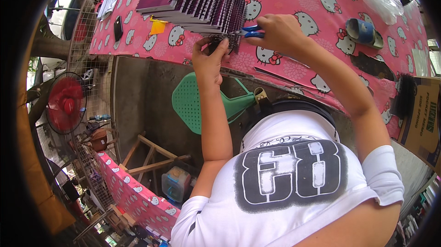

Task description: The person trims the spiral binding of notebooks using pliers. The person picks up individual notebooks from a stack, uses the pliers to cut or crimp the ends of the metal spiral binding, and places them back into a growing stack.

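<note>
A long row of spiral-bound notebooks (209,1) with purple covers and dark coils lies at the far edge of the pink table, stacked in overlapping layers. My left hand (211,58) grips the near end of the closest notebook, thumb and fingers closed around its coil. In my right hand (281,31) is a pair of blue-handled pliers (252,31), held from the right. Their tips meet the coil end just beside my left thumb. The exact bite of the jaws is too small to make out.
Pink cat-patterned cloth (303,3) covers the table. On it are a blue-labelled roll (363,32), a yellow piece (158,27) and a small black object (118,28). A green plastic chair (188,102) stands below the edge. A cardboard box (420,118) is at right, a red fan (67,103) at left.
</note>
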